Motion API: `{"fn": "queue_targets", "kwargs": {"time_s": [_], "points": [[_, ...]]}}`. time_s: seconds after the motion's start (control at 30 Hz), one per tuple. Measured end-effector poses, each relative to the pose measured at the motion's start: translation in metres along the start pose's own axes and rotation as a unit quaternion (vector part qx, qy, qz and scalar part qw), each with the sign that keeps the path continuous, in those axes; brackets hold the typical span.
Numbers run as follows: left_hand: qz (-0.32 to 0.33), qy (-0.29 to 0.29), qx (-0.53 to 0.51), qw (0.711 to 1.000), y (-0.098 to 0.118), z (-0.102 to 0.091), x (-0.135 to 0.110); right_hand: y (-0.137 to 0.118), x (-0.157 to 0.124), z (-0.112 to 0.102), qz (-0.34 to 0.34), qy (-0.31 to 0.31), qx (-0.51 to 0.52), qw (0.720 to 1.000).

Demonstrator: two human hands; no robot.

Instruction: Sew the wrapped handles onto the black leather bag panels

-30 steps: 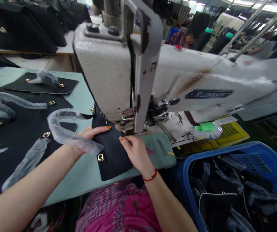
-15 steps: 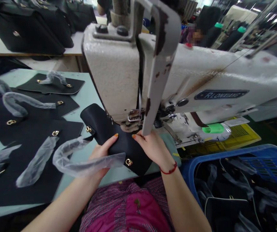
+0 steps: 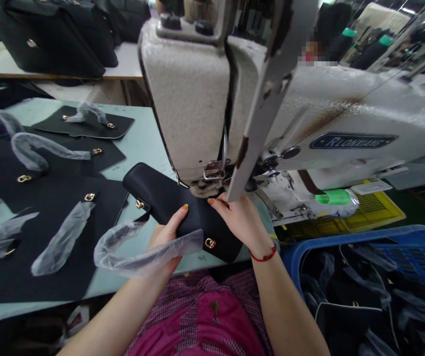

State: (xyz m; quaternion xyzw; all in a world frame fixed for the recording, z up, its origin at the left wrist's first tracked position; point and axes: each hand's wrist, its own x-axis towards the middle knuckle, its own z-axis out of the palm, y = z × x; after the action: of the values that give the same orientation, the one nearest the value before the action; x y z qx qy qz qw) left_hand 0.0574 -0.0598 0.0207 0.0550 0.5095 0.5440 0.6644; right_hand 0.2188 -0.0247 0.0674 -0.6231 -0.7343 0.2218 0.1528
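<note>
A black leather bag panel (image 3: 167,200) with gold rings and a plastic-wrapped handle (image 3: 141,254) lies under the needle area of a white sewing machine (image 3: 197,99). My left hand (image 3: 167,232) grips the panel's near edge, thumb on top, partly hidden behind the wrapped handle. At the presser foot (image 3: 212,173), my right hand (image 3: 240,220) presses on the panel with fingers curled. A red cord circles the right wrist.
Several more black panels (image 3: 49,212) with wrapped handles lie on the pale green table (image 3: 141,138) to the left. A blue crate (image 3: 368,287) of black pieces stands at the right. Finished black bags (image 3: 49,39) sit on a far bench.
The panel has been turned and its left end curled upward. Both hands shifted slightly with it; the view moved closer to the machine.
</note>
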Motion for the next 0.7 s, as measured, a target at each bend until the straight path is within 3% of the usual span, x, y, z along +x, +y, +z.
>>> {"fn": "queue_targets", "kwargs": {"time_s": [0.2, 0.7], "points": [[-0.035, 0.012, 0.008, 0.999, -0.0004, 0.0022, -0.0047, -0.0014, 0.0013, -0.0039, 0.001, -0.01, 0.006, 1.0], [-0.023, 0.02, 0.027, 0.999, 0.0014, 0.0044, -0.0036, 0.0041, 0.0013, 0.0026, -0.014, 0.011, 0.08, 0.997]]}}
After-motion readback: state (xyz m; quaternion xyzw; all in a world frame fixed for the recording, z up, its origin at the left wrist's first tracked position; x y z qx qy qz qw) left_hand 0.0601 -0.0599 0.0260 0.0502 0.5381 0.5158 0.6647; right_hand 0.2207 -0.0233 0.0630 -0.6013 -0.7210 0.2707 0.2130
